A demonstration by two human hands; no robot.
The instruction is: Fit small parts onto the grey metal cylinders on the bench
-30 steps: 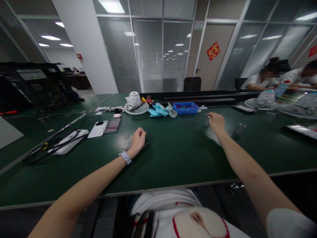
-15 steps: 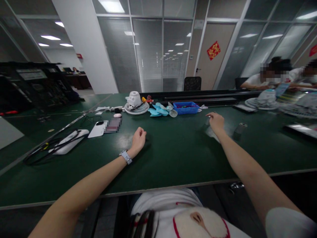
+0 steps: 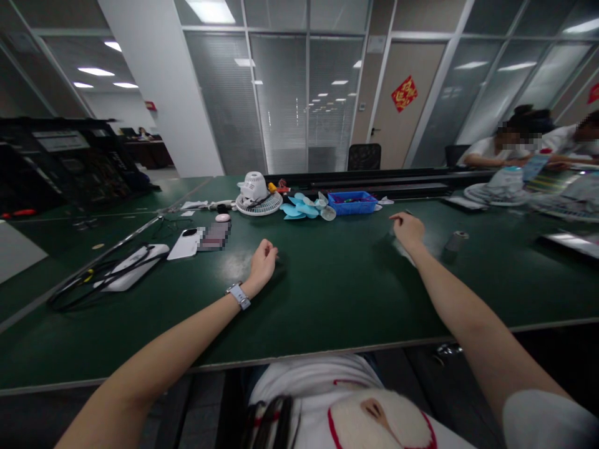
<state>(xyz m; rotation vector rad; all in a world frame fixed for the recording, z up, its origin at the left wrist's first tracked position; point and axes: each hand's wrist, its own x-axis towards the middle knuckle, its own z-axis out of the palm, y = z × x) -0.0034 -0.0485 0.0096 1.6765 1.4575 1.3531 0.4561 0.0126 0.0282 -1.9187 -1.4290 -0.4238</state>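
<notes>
My left hand is closed above the green table, its fingers curled; whatever it pinches is too small to make out. To the right, my right hand is also closed, over a pale, clear bag-like thing on the table. I cannot make out what its fingers hold. A small grey metal cylinder stands to the right of my right hand. Between and behind the hands lie light-blue fan blades and a blue tray with small parts in it.
A white fan part lies at the back left. Phones, a white earphone case and black cables are on the left. More fan parts and other people are at the far right.
The fingers of my right hand have shifted slightly, and the small grey thing seen at their tips before is no longer visible there. My left hand is nearly still.
</notes>
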